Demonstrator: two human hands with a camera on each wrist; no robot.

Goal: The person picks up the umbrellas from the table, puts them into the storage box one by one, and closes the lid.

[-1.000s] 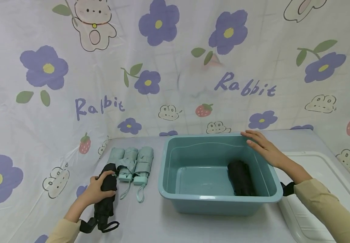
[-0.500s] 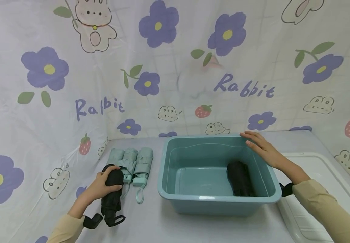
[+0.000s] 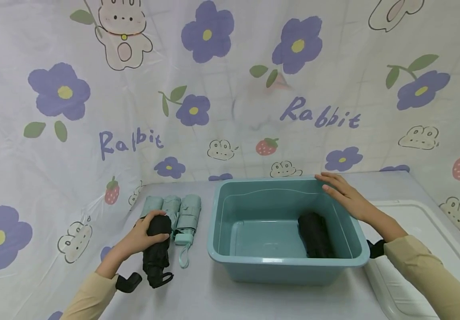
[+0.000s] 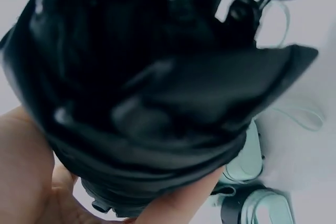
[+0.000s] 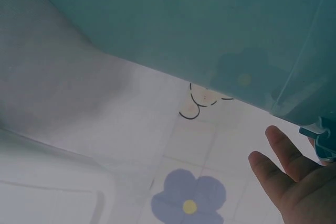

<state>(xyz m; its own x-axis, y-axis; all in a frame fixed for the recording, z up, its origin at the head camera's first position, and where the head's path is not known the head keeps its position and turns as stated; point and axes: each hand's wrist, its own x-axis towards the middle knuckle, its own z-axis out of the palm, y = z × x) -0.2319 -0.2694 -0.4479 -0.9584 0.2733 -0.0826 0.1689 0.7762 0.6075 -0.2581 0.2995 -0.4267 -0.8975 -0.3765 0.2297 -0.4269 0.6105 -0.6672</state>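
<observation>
a folded black umbrella (image 3: 156, 255) sits in the grasp of the left hand (image 3: 136, 238), at the left of the table and apart from the tub. the hand reaches in from the umbrella's left, gripping its far half, fingers over the top and thumb across the near side. the long axis runs near to far, the end with the wrist loop (image 3: 167, 278) pointing back toward the person. it seems to be held above the table, though how high i cannot tell.

behind it and to its right are three mint umbrellas (image 3: 172, 205), side by side; the black one partly hides two of them.

further right stands the blue-green tub (image 3: 286, 261), its long side running left to right, crosswise to the held umbrella. the tub's left wall stands between that umbrella and the inside. against the right of the tub lies a second black umbrella (image 3: 315, 235), also roughly near to far, so the two are nearly parallel.

the left hand is clearly the nearer one to the held umbrella. the right hand (image 3: 346, 195) rests on the tub's far right corner, fingers extended, carrying nothing. beyond the tub, on the right, a white lid (image 3: 398, 278) lies flat on the table (image 3: 198, 295).
</observation>
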